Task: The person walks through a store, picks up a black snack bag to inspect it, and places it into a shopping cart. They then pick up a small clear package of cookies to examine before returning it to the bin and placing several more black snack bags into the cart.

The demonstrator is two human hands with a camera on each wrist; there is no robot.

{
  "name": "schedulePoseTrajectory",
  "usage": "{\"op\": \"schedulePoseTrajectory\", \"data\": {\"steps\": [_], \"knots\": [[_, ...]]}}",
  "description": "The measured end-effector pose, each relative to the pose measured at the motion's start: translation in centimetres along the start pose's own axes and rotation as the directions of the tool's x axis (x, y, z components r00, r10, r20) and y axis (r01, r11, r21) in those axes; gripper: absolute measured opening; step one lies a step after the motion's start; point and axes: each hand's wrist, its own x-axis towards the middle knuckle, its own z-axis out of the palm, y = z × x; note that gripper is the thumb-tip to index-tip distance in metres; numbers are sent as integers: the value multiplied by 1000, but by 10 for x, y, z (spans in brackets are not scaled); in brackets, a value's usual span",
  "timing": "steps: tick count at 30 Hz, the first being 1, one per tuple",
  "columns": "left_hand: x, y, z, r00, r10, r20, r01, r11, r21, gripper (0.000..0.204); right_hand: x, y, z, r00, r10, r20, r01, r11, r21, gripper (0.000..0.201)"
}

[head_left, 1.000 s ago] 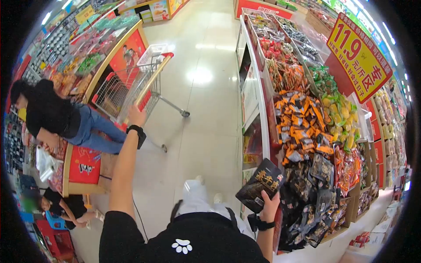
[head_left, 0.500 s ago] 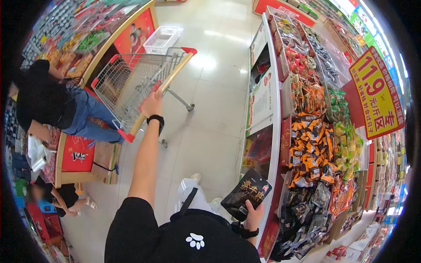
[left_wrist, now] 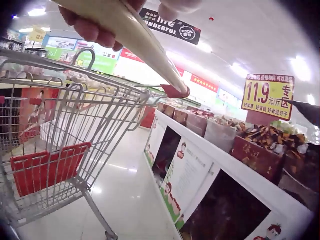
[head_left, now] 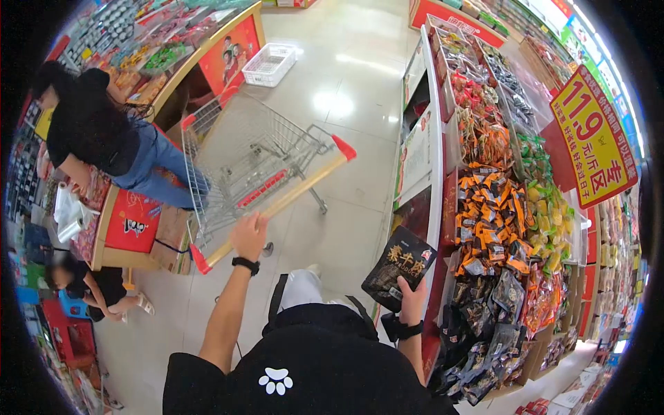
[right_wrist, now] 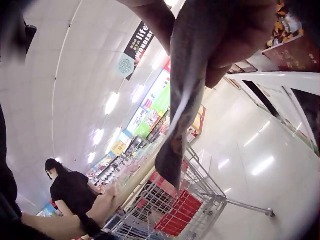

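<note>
My left hand (head_left: 250,236) grips the pale handle bar (head_left: 297,189) of a wire shopping cart (head_left: 242,155); in the left wrist view its fingers (left_wrist: 90,31) curl round the bar (left_wrist: 130,37). A black printed pouch (head_left: 399,268) is pinched in my right hand (head_left: 413,301), thumb across its front, beside the white edge of the snack display. The right wrist view shows the pouch (right_wrist: 187,90) edge-on, held between fingers and thumb. Inside the cart, the wire basket shows a red panel (left_wrist: 50,167).
Bins of wrapped snacks (head_left: 491,214) line the right side under a yellow price sign (head_left: 595,137). A person in black (head_left: 93,124) stands left of the cart by a counter; another sits lower left (head_left: 104,290). A white basket (head_left: 270,65) lies on the floor beyond the cart.
The cart has come nearer to my body and turned, with my left hand still on its bar. The pouch stays in my right hand. The view has shifted.
</note>
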Motion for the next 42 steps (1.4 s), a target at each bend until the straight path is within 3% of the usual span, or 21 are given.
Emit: {"op": "schedulePoseTrajectory", "data": {"steps": [6, 8, 9, 11, 13, 15, 17, 20, 22, 23, 24, 25, 26, 27, 28, 29, 30, 32, 34, 38, 42], "knots": [[-82, -62, -49, 993, 100, 64, -94, 991, -100, 20, -15, -3, -37, 999, -24, -42, 21, 997, -74, 34], [-94, -95, -69, 949, -27, 313, 0, 996, 85, 25, -23, 5, -58, 999, 23, -25, -25, 995, -92, 36], [-96, -100, -77, 985, 23, 171, -39, 995, 93, 30, -27, 12, -67, 999, -1, -48, -3, 997, -75, 36], [-96, -94, -82, 996, 77, 38, -81, 991, 111, 37, -36, 18, -85, 998, 8, -63, -12, 998, -55, 38], [-85, -80, -83, 958, -274, 81, 274, 962, 6, 52, -47, 21, -103, 998, 21, -63, -24, 998, -55, 38], [-70, -29, -82, 953, -214, 212, 268, 925, -271, 55, -59, 25, -119, 995, 32, -91, -35, 999, -24, 37], [-54, -13, -38, 919, -145, 367, 277, 900, -336, 60, -67, 25, -133, 993, 41, -113, -45, 998, -32, 36], [-28, 34, 5, 806, -20, 591, 306, 870, -388, 64, -79, 29, -150, 984, 21, -177, -28, 999, -35, 34], [-16, 65, 34, 453, -94, 887, 740, 595, -315, 67, -89, 22, -156, 975, -23, -223, 7, 998, -70, 31], [-14, 68, 53, 450, -214, 867, 756, 608, -243, 66, -94, 22, -158, 966, -30, -255, 10, 997, -80, 31], [-6, 49, 82, 402, -124, 907, 673, 711, -201, 72, -101, 23, -162, 956, -41, -292, 15, 996, -91, 31], [2, 44, 105, 435, -158, 886, 455, 888, -65, 61, -109, 29, -165, 944, -19, -330, 1, 999, -54, 31], [8, 59, 102, 334, -150, 931, 398, 917, 5, 55, -115, 33, -169, 932, 3, -362, -10, 1000, -18, 31], [2, 24, 149, 337, -154, 929, 624, 775, -97, 53, -124, 33, -171, 918, 13, -396, -32, 999, -40, 33], [2, 20, 164, 208, -51, 977, 671, 734, -105, 51, -131, 33, -173, 909, 20, -416, -36, 999, -30, 33], [-10, 30, 172, 339, 31, 940, 325, 934, -148, 54, -136, 47, -177, 897, -7, -441, 10, 1000, 5, 33], [-17, 39, 166, 298, 39, 954, 304, 943, -134, 54, -143, 38, -173, 879, 34, -475, -18, 999, 39, 33], [-39, 60, 144, 274, -2, 962, 700, 686, -197, 65, -150, 37, -173, 858, 71, -509, -55, 997, 47, 33], [-50, 71, 132, 248, 3, 969, 741, 644, -191, 70, -147, 35, -169, 841, 90, -533, -65, 996, 65, 33], [-70, 92, 111, 241, 10, 971, 434, 894, -117, 68, -132, 40, -170, 862, 4, -507, -10, 1000, -7, 33], [-96, 79, 121, 251, 83, 964, 415, 891, -185, 66, -113, 12, -164, 887, -33, -461, 56, 998, 35, 32]]}}
